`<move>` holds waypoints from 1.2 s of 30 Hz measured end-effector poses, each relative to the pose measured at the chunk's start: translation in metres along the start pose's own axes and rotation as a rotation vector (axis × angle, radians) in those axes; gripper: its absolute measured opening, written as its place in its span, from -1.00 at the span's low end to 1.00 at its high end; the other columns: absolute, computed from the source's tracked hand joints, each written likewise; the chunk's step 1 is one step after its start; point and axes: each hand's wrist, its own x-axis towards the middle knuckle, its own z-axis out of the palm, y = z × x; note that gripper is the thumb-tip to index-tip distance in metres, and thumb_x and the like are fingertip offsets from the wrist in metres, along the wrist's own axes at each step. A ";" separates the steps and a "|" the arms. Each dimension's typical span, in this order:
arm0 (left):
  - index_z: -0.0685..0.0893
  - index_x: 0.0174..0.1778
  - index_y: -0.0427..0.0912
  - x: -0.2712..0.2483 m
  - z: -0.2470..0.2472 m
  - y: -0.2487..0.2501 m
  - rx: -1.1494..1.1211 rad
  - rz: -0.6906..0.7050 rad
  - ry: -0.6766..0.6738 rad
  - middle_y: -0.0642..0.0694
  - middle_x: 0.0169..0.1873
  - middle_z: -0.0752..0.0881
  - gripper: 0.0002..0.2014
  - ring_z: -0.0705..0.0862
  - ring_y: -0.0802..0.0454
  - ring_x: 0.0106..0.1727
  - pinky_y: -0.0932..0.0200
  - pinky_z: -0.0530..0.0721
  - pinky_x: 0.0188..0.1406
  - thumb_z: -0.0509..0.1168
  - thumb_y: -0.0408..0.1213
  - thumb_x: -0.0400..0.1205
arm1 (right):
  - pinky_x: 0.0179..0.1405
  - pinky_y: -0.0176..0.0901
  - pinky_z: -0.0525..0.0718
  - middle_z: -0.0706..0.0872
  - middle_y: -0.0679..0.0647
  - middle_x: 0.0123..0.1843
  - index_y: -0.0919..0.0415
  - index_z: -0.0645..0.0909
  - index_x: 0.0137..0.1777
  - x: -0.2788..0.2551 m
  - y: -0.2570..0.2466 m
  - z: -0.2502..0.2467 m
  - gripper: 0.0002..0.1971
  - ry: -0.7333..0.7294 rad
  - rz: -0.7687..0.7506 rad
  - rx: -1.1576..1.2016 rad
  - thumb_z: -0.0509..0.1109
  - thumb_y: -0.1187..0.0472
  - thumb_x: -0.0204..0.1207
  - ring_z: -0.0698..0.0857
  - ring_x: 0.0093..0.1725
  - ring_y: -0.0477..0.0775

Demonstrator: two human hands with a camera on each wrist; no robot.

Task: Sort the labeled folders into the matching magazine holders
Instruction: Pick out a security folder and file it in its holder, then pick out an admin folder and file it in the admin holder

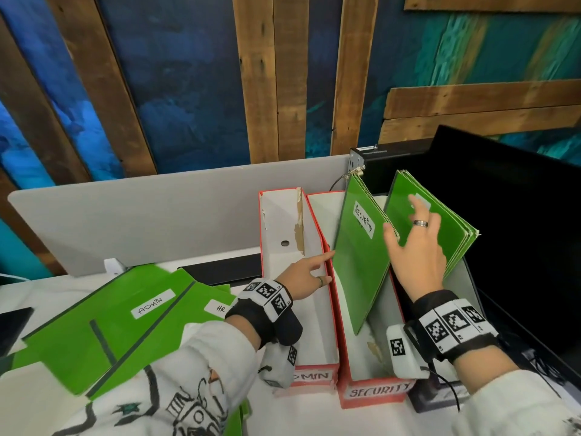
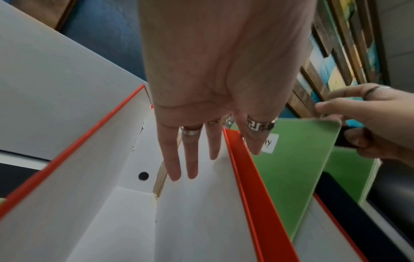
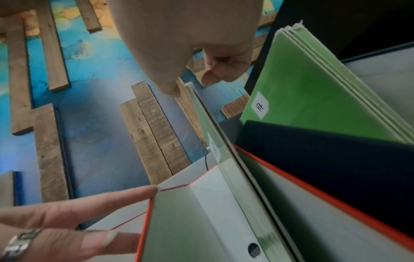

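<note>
The SECURITY folder stands tilted inside the SECURITY holder, its lower corner down in the box and its top leaning back and away from me, the long edge running from near my wrist up toward the grey divider. It lies just left of my right hand, which has the nearer reach. That hand is spread, fingers loose and straight; the thumb sits at the folder's right edge and the fingertips lie against the front of the green stack leaning in the dark holder to the right of the SECURITY holder. The right wrist view shows that stack's front label reading HR. I pinch nothing with it, as far as I can tell.

My left hand reaches over the ADMIN holder, the box directly left of the SECURITY holder, fingers straight and flat along the shared red wall, steadying it, I judge. This box holds no folder that I can see.

Further left of the holders, an ADMIN folder and an HR folder lie flat on the desk. I judge the SECURITY folder only needs a push down and upright to seat, and the right hand is best placed for that.
</note>
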 end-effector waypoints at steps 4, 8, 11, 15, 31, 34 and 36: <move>0.39 0.52 0.11 -0.010 -0.025 0.006 -0.025 0.029 0.099 -0.04 0.43 0.51 -0.52 0.46 0.08 0.48 0.36 0.37 0.24 0.25 -0.23 0.66 | -0.37 -0.16 0.42 0.44 0.19 0.32 0.06 0.29 0.48 0.003 -0.023 -0.010 -0.54 0.129 -0.100 0.096 0.26 0.09 0.60 0.57 -0.33 0.13; 0.59 0.34 0.01 -0.027 -0.063 0.001 -0.156 0.012 0.235 -0.10 0.17 0.68 -0.67 0.64 0.06 0.02 0.27 0.52 -0.01 0.25 -0.30 0.65 | -0.37 -0.15 0.40 0.49 0.13 0.25 0.05 0.31 0.44 0.004 -0.059 -0.007 -0.58 0.148 -0.165 0.232 0.24 0.14 0.59 0.54 -0.30 0.09; 0.62 0.28 -0.18 -0.045 -0.096 -0.009 -0.232 0.019 0.313 -0.10 0.01 0.65 -0.67 0.62 0.15 -0.16 0.57 0.53 -0.42 0.16 -0.52 0.65 | -0.36 -0.09 0.46 0.52 0.14 0.22 0.05 0.32 0.41 0.003 -0.089 0.005 -0.59 0.104 -0.190 0.336 0.24 0.15 0.56 0.50 -0.32 0.03; 0.65 0.18 -0.09 -0.067 -0.149 -0.039 -0.267 0.009 0.418 -0.10 0.02 0.67 -0.76 0.67 0.21 -0.29 0.57 0.52 -0.49 0.21 -0.42 0.66 | -0.21 -0.09 0.54 0.56 0.12 0.12 0.10 0.35 0.38 -0.003 -0.134 0.032 -0.59 0.001 -0.208 0.453 0.26 0.20 0.55 0.53 -0.22 -0.06; 0.59 0.28 -0.16 -0.140 -0.250 -0.262 -0.330 -0.449 0.358 -0.10 0.07 0.67 -0.72 0.61 0.04 -0.30 0.23 0.47 -0.33 0.16 -0.37 0.68 | -0.15 -0.16 0.53 0.75 0.13 0.01 0.03 0.51 0.05 -0.121 -0.223 0.203 -0.91 -0.917 -0.110 0.143 0.27 0.20 0.58 0.63 -0.31 -0.03; 0.57 0.30 -0.15 -0.141 -0.243 -0.298 -0.340 -0.538 0.313 -0.09 0.06 0.66 -0.70 0.59 0.05 -0.32 0.23 0.44 -0.35 0.14 -0.39 0.67 | -0.22 -0.19 0.48 0.73 0.15 0.06 0.04 0.48 0.04 -0.142 -0.210 0.226 -0.93 -1.019 0.018 0.055 0.25 0.18 0.60 0.62 -0.19 0.05; 0.57 0.30 -0.17 -0.142 -0.235 -0.321 -0.342 -0.600 0.295 -0.11 0.00 0.65 -0.70 0.57 0.06 -0.36 0.25 0.41 -0.38 0.14 -0.39 0.67 | -0.28 -0.21 0.38 0.70 0.17 0.05 0.14 0.50 0.12 -0.154 -0.199 0.240 -0.87 -1.041 0.092 -0.011 0.24 0.21 0.60 0.57 -0.13 0.05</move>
